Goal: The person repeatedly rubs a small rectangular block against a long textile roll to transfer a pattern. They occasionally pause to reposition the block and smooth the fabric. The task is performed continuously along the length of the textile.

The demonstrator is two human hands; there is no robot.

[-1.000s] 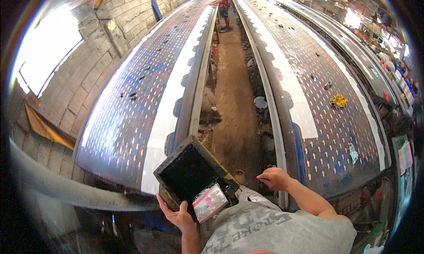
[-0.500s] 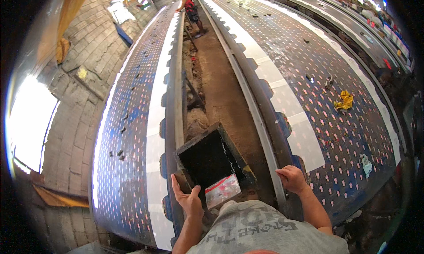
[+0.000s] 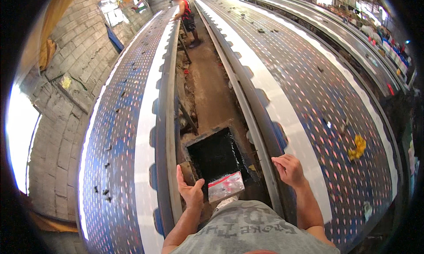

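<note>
Your left hand point(image 3: 191, 195) grips the dark frame point(image 3: 213, 154), now squarer to the aisle point(image 3: 213, 93) ahead.
Your right hand point(image 3: 289, 170) is curled closed; any contents can't be told.

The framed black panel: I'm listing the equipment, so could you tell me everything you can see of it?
The framed black panel is roughly square, with a glossy dark centre, a pale streak toward its right side and a worn grey-brown rim, possibly wooden. It is held slightly turned above the brown floor. The left hand grips its left side. A silvery block with a red stripe overlaps its near edge in view; whether they touch is unclear.
</note>
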